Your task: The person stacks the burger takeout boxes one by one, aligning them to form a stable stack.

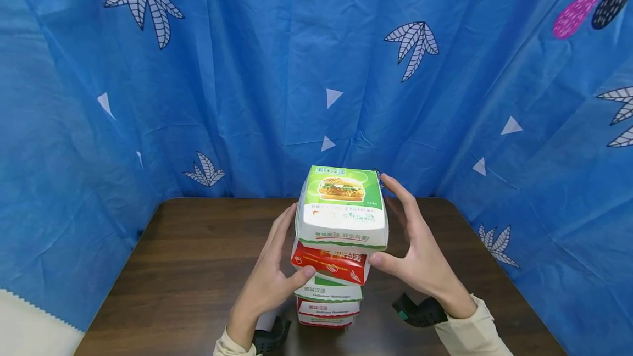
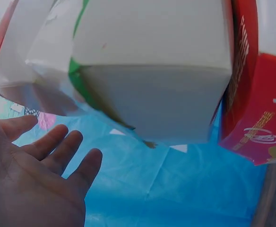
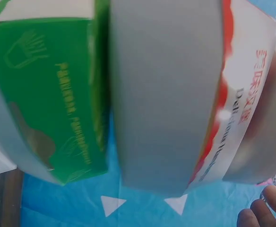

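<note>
Several cardboard burger boxes stand in a slightly uneven stack in front of me. The top box [image 1: 343, 224] has a green lid with a burger picture and a white front. Under it is a red box [image 1: 328, 260], then a green-and-white box [image 1: 328, 291] and a red-trimmed white box [image 1: 328, 308]. My left hand [image 1: 269, 271] is at the stack's left side, fingers extended; the left wrist view shows the palm apart from the boxes. To the right, my right hand [image 1: 420, 249] has its fingers spread beside the top box, thumb near its lower front corner.
The stack stands on a dark wooden table [image 1: 198, 268]. Behind the table hangs a blue patterned curtain [image 1: 257, 87], close past its far edge. Each wrist wears a black band [image 1: 420, 312]. A white cloth [image 1: 29, 326] lies at the lower left.
</note>
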`<state>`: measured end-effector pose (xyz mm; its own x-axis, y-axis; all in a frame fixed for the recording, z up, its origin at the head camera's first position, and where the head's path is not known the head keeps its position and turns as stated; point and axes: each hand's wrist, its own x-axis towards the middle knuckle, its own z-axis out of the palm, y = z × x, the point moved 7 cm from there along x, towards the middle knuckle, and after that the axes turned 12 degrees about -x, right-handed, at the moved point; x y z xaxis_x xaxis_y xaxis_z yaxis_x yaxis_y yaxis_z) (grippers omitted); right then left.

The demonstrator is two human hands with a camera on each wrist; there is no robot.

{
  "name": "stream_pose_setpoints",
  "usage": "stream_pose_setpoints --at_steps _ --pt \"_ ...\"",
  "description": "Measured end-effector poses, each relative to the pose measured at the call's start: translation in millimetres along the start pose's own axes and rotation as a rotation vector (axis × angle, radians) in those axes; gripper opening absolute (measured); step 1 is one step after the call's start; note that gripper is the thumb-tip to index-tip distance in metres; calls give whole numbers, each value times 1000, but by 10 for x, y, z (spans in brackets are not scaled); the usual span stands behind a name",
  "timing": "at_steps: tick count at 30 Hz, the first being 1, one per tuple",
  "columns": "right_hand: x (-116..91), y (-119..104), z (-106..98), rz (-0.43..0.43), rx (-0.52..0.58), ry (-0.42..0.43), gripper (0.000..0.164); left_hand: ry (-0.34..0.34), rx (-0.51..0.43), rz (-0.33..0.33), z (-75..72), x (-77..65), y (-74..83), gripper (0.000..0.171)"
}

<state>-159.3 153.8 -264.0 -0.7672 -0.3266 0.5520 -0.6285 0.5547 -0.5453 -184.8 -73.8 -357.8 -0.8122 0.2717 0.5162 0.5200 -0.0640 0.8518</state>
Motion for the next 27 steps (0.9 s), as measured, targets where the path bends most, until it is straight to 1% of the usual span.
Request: stream_pose_setpoints --at_steps 7,13,14,17,20,27 --pt "-165 155 20 36 78 30 95 34 43 10 -70 -26 26 96" --pt "-273 331 40 38 129 55 77 43 55 51 -146 -60 48 93" --pt "-287 354 43 36 133 57 73 43 56 55 -155 -64 49 93" --pt "-335 424 50 63 134 52 65 43 61 63 -172 -77 41 91" --pt "-402 492 50 122 109 34 61 50 67 70 -185 -93 23 88" --pt "-604 732 86 307 80 -9 55 74 88 109 -274 -172 -22 78"
